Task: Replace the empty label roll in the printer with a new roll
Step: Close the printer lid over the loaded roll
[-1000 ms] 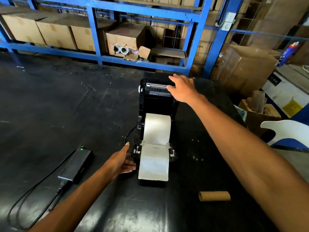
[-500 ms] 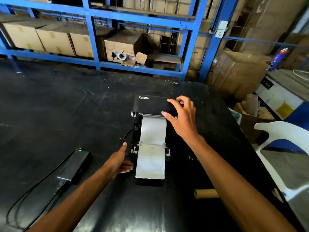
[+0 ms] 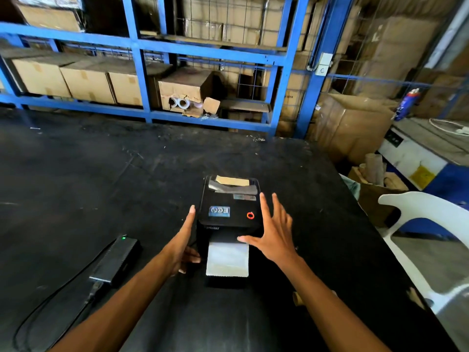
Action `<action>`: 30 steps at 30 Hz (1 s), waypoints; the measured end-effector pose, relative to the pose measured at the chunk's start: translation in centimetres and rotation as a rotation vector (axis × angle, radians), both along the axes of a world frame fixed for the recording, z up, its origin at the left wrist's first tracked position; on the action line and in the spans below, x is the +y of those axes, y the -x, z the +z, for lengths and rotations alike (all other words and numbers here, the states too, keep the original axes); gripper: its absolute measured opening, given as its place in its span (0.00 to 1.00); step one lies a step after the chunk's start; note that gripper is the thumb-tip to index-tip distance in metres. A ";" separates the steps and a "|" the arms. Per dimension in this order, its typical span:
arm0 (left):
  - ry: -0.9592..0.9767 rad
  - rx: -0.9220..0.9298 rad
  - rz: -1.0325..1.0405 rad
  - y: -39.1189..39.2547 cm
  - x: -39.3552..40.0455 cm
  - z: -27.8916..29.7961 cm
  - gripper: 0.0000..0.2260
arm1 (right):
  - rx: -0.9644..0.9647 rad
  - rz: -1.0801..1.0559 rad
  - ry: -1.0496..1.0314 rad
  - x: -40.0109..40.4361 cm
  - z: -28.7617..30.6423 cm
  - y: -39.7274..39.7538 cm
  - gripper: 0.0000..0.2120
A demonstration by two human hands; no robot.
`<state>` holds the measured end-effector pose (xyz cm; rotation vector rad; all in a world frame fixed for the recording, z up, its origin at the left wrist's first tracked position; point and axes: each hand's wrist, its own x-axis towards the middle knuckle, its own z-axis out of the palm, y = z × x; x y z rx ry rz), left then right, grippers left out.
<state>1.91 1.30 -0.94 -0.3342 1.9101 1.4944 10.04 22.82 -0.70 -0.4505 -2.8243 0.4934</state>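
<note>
Printer point(image 3: 229, 219) sits on the black table point(image 3: 101, 174), dead centre of my view, lid down. Label strip point(image 3: 227, 259) feeds out of the front slot toward 6 o'clock, so the new roll looks loaded. Can't tell if the lid is latched.

My left hand point(image 3: 181, 246) is flat against the printer's 9 o'clock side, fingers straight, gripping nothing. My right hand point(image 3: 272, 236) is spread wide at the 3 o'clock side, thumb tip on the front edge above the slot, palm clear of the lid, holding nothing.

Risks as I see them:
- Uneven press, one corner only: lid could catch on one side and the strip feed skewed.
- Thumb sits right at the slot: it could pinch or crease the strip there.
- Shoving the body toward 9: power brick point(image 3: 115, 260) and its cable lie close at 8 o'clock, so the plug could get tugged.
- Empty core point(image 3: 297, 298) at 5 o'clock, mostly hidden by my right forearm; a sweep of that arm could roll it off the table.
</note>
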 end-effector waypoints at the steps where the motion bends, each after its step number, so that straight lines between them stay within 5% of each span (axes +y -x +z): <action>1: 0.016 0.009 -0.020 0.0 0.0 0.0 0.56 | -0.005 0.000 0.057 0.0 -0.2 -0.2 0.56; 7: 0.093 0.059 -0.082 0.1 0.2 0.1 0.49 | -0.099 -0.339 0.826 1.9 -0.2 -0.2 0.46; 11: 0.075 0.071 -0.118 0.1 0.0 0.0 0.39 | -0.247 -0.361 1.031 2.1 -0.9 -0.9 0.47; 15: 0.048 0.053 -0.118 0.1 -0.2 -0.5 0.41 | -0.300 -0.399 1.116 1.2 -1.4 -1.0 0.54; 22: 0.014 0.017 -0.126 -0.1 -0.3 -1.3 0.53 | -0.240 -0.410 1.147 0.7 -2.1 -1.4 0.52; 30: 0.086 0.060 -0.121 0.1 -0.3 -1.5 0.43 | -0.169 -0.451 1.207 0.2 -2.3 -1.2 0.51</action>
